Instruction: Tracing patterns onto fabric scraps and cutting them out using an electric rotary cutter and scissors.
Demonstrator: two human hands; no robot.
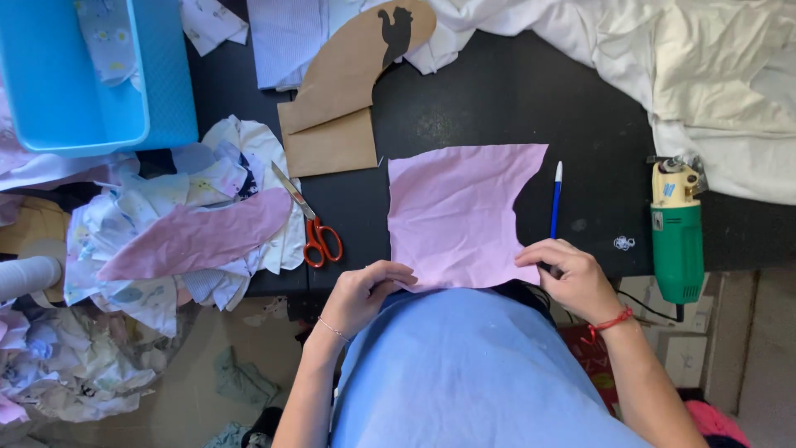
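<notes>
Your left hand (365, 294) and right hand (572, 274) each pinch the pink cloth (456, 216) at the near edge of the black table (497, 99), between scissors (311, 224) and pen (556, 199).

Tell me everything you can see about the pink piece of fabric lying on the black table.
The pink piece of fabric is a thin, light pink cloth, creased all over, lying flat on the black table. Its left and top edges run fairly straight, while the right side is cut in a curved notch. The left hand grips its lower left corner and the right hand holds its lower right corner at the table's near edge. A blue pen lies just right of it, apart.
</notes>
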